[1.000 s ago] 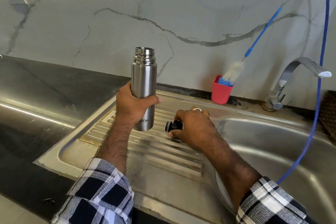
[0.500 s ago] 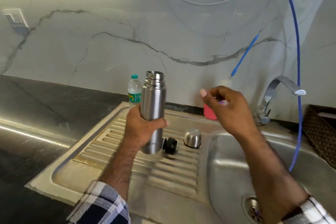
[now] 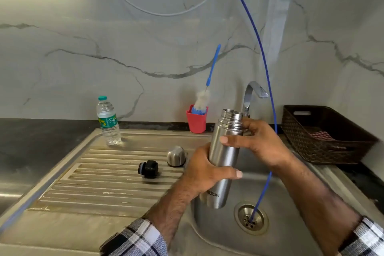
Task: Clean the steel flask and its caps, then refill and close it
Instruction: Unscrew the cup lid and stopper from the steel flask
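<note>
Now both hands grip the open steel flask (image 3: 223, 156) over the sink (image 3: 295, 233): left hand (image 3: 204, 170) around its middle, right hand (image 3: 259, 141) near its neck; both caps (image 3: 148, 169) lie at nine o'clock.

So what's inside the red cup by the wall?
The red cup holds a bottle brush, bristles down, blue handle leaning up-right. The cup's wall hides anything lower inside.

A flask (image 3: 223, 158) is held upright over the sink basin (image 3: 291, 203) by the left hand (image 3: 204, 169) low down and the right hand (image 3: 259, 141) near its neck. To its left, two caps (image 3: 148, 169) (image 3: 176, 156) are set on the draining board (image 3: 93, 183), a water bottle (image 3: 108, 122) behind them. Behind the flask, a cup (image 3: 196, 121) holding a brush (image 3: 204, 93) is placed left of the tap (image 3: 252, 95). A basket (image 3: 324, 133) is seen on the worktop (image 3: 31, 141) at right.
</note>
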